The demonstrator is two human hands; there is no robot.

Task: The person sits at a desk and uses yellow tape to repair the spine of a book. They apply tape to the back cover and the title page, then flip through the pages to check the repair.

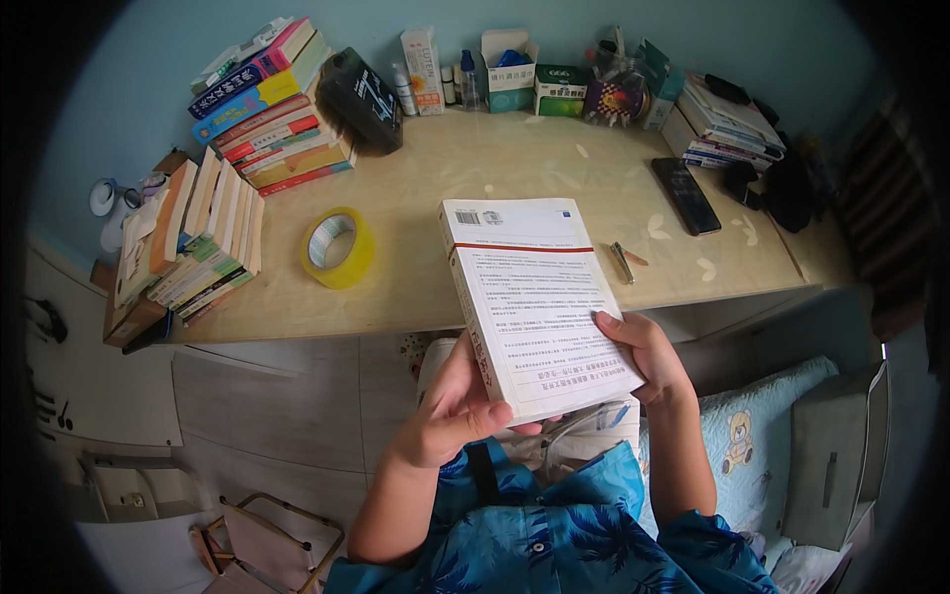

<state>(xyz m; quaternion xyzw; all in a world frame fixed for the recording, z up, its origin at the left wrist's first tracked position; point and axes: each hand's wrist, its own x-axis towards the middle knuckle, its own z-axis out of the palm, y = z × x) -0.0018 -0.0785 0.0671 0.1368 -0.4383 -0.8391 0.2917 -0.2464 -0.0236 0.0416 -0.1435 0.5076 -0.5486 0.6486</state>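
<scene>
A thick white paperback book [538, 312] with a red line across its cover is held between both hands, over the desk's front edge. Its print appears upside down. My left hand [460, 408] grips the lower left corner and spine, thumb on the cover, fingers partly hidden beneath. At the lower right edge, my right hand [646, 353] holds the book with its thumb on top. On the desk beyond lie a roll of yellow tape [356, 260] to the left, a nail clipper [623, 263] close to the book's right side, and a black smartphone [686, 196] farther right.
Stacked books [274, 134] and a row of upright books [200, 245] occupy the desk's left side. A black bottle [364, 100], small boxes [560, 90] and a pen jar [616, 93] line the wall. More books [731, 130] sit at right. A folding chair [267, 538] stands below left.
</scene>
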